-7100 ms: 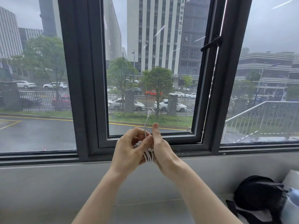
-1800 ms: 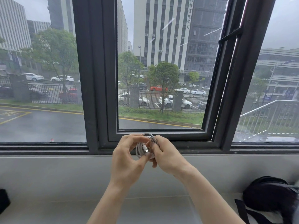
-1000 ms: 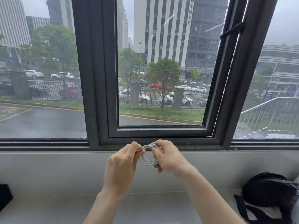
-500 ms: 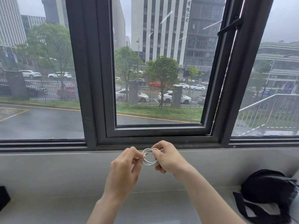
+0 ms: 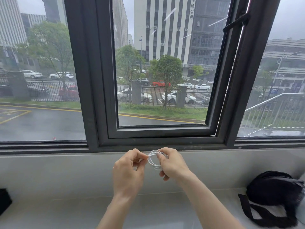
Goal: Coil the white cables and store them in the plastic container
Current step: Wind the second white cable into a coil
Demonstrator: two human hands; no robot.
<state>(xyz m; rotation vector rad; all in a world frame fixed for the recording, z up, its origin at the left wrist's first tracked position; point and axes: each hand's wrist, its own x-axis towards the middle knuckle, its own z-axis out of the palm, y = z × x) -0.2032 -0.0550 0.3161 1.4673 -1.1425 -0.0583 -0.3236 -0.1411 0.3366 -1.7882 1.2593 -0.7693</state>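
Observation:
A white cable (image 5: 153, 161), wound into a small round coil of several loops, hangs in the air between both hands in front of the grey wall under the window. My left hand (image 5: 128, 172) pinches the coil's left edge with thumb and forefinger. My right hand (image 5: 173, 164) grips the coil's right side, its fingers curled around the loops. The cable's plug ends are hidden in the fingers. No plastic container shows in this view.
A dark-framed window (image 5: 161, 134) fills the upper view, its middle sash ajar. A grey ledge (image 5: 66, 210) runs below. A black bag (image 5: 274, 199) with a strap lies at the right. A dark object (image 5: 4, 200) sits at the left edge.
A free cable end stood up from the bundle seven seconds ago; it is now tucked into a tidy coil. Both hands have sunk from the window frame to the wall below.

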